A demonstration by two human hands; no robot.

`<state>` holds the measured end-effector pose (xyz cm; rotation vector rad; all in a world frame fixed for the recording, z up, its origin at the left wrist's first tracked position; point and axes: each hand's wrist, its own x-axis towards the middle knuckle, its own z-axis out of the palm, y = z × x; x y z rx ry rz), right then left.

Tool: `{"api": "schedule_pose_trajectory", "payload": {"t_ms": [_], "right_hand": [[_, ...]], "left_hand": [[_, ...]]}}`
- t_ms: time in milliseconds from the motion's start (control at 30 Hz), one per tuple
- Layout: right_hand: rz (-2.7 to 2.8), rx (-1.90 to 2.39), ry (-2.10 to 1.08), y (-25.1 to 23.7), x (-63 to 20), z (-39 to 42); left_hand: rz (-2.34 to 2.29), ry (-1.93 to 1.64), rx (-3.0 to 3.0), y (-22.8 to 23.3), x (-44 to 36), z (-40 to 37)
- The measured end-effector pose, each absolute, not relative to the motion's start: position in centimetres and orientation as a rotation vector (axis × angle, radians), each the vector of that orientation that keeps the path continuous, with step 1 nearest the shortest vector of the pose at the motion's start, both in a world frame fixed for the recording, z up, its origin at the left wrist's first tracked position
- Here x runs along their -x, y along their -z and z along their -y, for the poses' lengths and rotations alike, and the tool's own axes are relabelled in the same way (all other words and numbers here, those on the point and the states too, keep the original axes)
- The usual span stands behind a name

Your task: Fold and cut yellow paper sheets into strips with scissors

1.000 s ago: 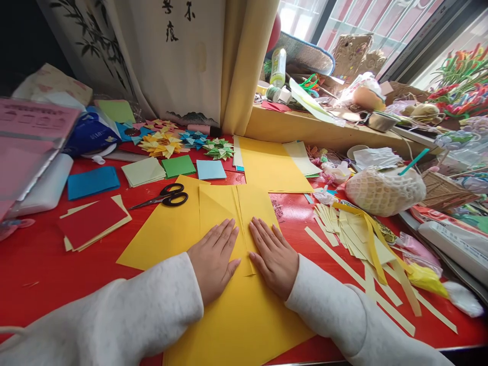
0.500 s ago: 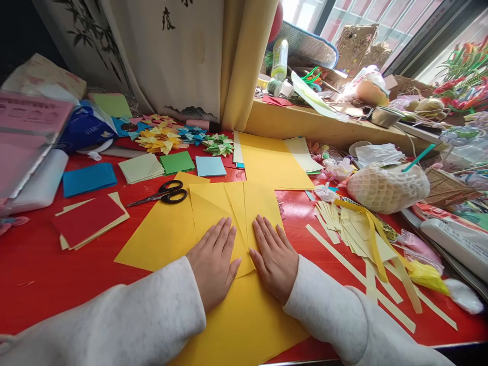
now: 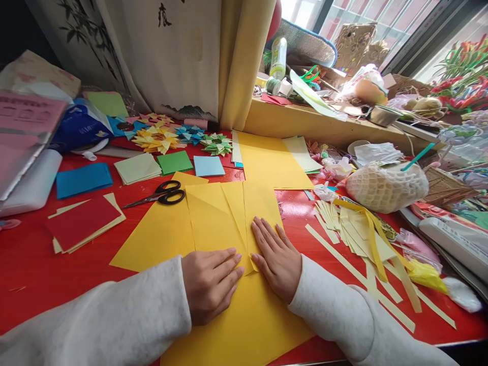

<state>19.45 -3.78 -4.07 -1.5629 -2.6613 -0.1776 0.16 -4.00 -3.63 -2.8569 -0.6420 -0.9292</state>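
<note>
A folded yellow sheet of paper (image 3: 211, 216) with creased flaps lies in front of me, on top of other yellow paper (image 3: 236, 335). My right hand (image 3: 276, 256) rests flat on its right flap, fingers stretched out, with the thumb by a small raised corner at the lower middle. Over the lower left part of the folded sheet lies my left hand (image 3: 213, 284), turned sideways with its fingers extended to the right; its thumb is hidden. Black-handled scissors (image 3: 170, 193) lie at the upper left of the folded sheet, partly on yellow paper.
Coloured paper stacks, such as a red one (image 3: 86, 221) and a blue one (image 3: 84, 180), lie on the red table (image 3: 30, 290). Folded paper rings (image 3: 156, 140) sit behind them. Cut paper strips (image 3: 362, 274) and a netted round object with a straw (image 3: 387, 185) are at right.
My left hand has slid down toward me and turned, its fingers now pointing right instead of away from me. My right hand stays almost in place on the yellow paper.
</note>
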Motion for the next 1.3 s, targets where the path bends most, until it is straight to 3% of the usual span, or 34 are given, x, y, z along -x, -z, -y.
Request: {"api": "schedule_pose_trajectory", "payload": {"t_ms": [667, 967, 1300], "right_hand": [[2.589, 1.625, 0.131, 4.1, -19.5, 3.9], [2.641, 1.284, -0.018, 2.2, -20.0, 3.9], [2.534, 0.914, 0.209, 2.3, -20.1, 4.2]], "left_hand": [[0.681, 0.891, 2.835, 3.2, -0.2, 4.2], [0.692, 0.802, 2.679, 3.6, -0.2, 3.3], [0.647, 0.762, 2.720, 3.1, -0.2, 3.5]]}}
